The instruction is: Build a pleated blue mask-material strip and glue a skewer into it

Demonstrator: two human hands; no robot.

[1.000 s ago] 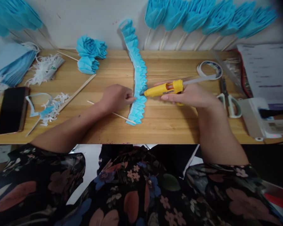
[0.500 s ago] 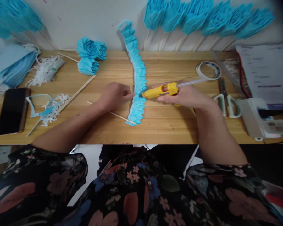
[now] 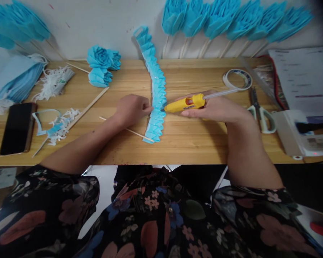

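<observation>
A long pleated strip of light-blue material (image 3: 158,86) lies on the wooden table, its far end reaching up against the wall. My left hand (image 3: 132,110) is closed at the strip's left edge, thumb and finger pinching that edge. A yellow hot glue gun (image 3: 185,104) with a clear glue stick in its back is gripped in my right hand (image 3: 218,108). Its nozzle points left, at the strip's right edge. Whether the tip touches the strip I cannot tell. Under my left forearm runs a thin wooden stick (image 3: 136,133), its end on the strip's near end.
Blue flowers on sticks (image 3: 220,18) lean against the wall. Small blue flowers (image 3: 99,62), face masks (image 3: 18,79), cut white ear loops (image 3: 54,80) and a phone (image 3: 17,129) lie left. At right are a tape roll (image 3: 249,79), scissors (image 3: 263,120) and a white box (image 3: 290,132).
The glue gun's nozzle has shifted very slightly to the right along with my right hand. My left hand stays at the strip's edge, and the view has moved a little.
</observation>
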